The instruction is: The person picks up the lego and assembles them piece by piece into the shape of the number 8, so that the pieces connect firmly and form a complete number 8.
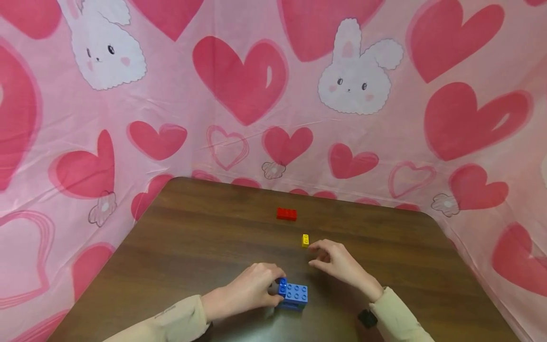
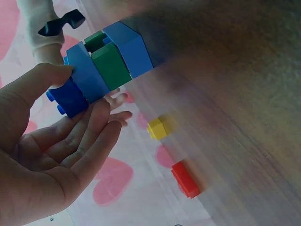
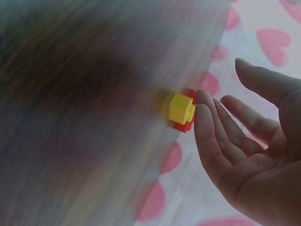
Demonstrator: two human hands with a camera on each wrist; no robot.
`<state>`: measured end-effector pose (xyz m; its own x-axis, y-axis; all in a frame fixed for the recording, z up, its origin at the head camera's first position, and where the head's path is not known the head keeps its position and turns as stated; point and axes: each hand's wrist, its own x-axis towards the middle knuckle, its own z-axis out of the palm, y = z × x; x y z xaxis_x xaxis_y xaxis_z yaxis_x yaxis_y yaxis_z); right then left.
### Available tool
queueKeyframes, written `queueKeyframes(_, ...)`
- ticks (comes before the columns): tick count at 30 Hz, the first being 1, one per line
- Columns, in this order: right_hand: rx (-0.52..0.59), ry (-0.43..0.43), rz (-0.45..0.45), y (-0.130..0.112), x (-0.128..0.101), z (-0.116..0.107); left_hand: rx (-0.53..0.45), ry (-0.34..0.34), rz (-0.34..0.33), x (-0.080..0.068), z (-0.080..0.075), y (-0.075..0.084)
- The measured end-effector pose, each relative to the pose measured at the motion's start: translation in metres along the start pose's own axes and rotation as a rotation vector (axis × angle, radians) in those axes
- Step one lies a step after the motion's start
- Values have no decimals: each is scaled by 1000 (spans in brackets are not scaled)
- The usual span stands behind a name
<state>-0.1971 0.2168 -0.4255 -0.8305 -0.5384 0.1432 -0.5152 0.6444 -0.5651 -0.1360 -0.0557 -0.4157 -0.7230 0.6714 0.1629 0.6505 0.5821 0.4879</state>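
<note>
Head view: a dark wooden table (image 1: 192, 247) is seen from above, backed by a pink cloth (image 1: 239, 80) printed with hearts and rabbits.
Landmark: the yellow brick (image 1: 305, 240) is taken as reference; it lies on the table near its middle.
Left hand (image 1: 252, 289): it is placed nearer the person than the yellow brick and to its left; the fingers are curled against the left end of the block stack (image 1: 293, 294), with the thumb set on its near side.
Block stack: it rests on the table, well nearer than the yellow brick; in the left wrist view it is shown as blue bricks with a green brick (image 2: 110, 66) between them.
Right hand (image 1: 337, 261): it is held just right of the yellow brick, fingers loosely bent and spread, nothing gripped; the fingertips are seen just beside the brick, and contact cannot be told.
Red brick (image 1: 286, 213): it is found beyond the yellow brick, toward the far table edge, apart from both hands.
Sleeves: both wrists are covered by beige sleeves (image 1: 171, 318).
</note>
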Motion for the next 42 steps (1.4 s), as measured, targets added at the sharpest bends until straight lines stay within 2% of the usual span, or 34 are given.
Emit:
queueKeyframes(5, -16, 15, 49, 10, 9, 0, -9, -13, -13, 0, 0, 1)
queueKeyframes(11, -33, 43, 64, 19, 19, 0, 2, -7, -9, -1, 0, 1)
queueKeyframes(18, -8, 11, 159, 26, 26, 1, -15, -24, -13, 0, 1, 2)
queueKeyframes(22, -12, 6, 184, 29, 31, 2, -31, -32, -19, 0, 0, 2)
queueKeyframes(42, -49, -8, 180, 37, 49, 7, -71, -70, -45, 2, -4, 2)
